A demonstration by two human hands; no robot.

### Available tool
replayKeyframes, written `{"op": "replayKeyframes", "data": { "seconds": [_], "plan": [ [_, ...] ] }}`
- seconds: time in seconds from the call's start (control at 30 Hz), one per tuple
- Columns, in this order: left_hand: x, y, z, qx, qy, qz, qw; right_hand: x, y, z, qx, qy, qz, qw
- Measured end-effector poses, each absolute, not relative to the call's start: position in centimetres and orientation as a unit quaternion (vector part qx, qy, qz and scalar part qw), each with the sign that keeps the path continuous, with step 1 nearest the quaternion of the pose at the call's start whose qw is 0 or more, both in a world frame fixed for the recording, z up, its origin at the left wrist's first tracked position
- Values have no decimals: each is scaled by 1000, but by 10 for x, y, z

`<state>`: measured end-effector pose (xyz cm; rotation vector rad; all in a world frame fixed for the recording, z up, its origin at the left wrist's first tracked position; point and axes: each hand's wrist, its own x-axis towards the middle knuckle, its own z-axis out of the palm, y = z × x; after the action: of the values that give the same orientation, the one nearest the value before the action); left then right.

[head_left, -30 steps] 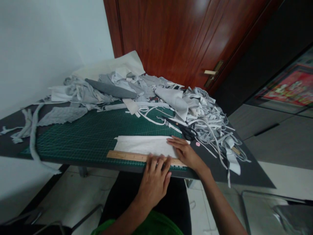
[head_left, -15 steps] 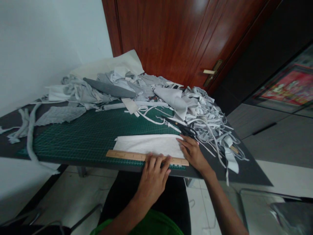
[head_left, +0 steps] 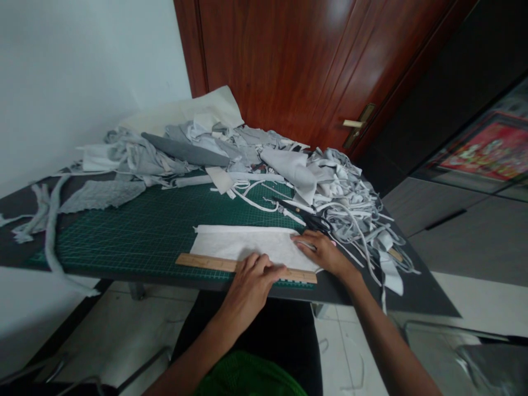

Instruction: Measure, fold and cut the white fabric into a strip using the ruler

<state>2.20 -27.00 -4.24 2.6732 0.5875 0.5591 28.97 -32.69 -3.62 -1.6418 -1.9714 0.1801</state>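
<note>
A white fabric strip (head_left: pixel 239 241) lies flat on the green cutting mat (head_left: pixel 136 231), its far edge folded or rolled. Along its near edge runs a wooden ruler (head_left: pixel 206 262). My left hand (head_left: pixel 252 278) is closed over the ruler's middle, with bent fingers at its far edge and the thumb stretched to the right. At the strip's right end my right hand (head_left: pixel 320 253) pinches the fabric, and a pale bit of it shows between thumb and fingers. Black-handled scissors (head_left: pixel 315 221) rest just beyond my right hand.
Grey and white fabric scraps (head_left: pixel 190 146) are heaped along the back of the dark table (head_left: pixel 429 300). A tangle of cut strips (head_left: pixel 350 203) fills the right side. One long grey strip (head_left: pixel 51 231) hangs over the front left edge. Behind stands a wooden door (head_left: pixel 272 71).
My left hand has shifted slightly left, its fingers drawn together and bent over the ruler. The ruler has slid slightly left. My right hand's fingers have closed on the fabric end.
</note>
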Motion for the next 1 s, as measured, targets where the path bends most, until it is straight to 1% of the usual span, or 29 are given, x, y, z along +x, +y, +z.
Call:
{"op": "replayKeyframes", "data": {
  "seconds": [0.2, 0.43, 0.57, 0.7, 1.0],
  "plan": [
    [3, -249, -41, 949, 197, 191, 154, 277, -320, -34, -613, -735, 68, 282],
    [-26, -218, -41, 950, 184, 196, 161, 256, -323, -21, -620, -709, 70, 327],
    [-32, -208, -38, 951, 151, 203, 179, 259, -312, -33, -623, -724, 20, 297],
    [-33, -210, -37, 947, 155, 212, 186, 269, -295, -46, -612, -743, -3, 271],
    [-8, -240, -41, 914, 229, 282, 177, 274, -303, -46, -606, -735, 12, 305]
  ]
}}
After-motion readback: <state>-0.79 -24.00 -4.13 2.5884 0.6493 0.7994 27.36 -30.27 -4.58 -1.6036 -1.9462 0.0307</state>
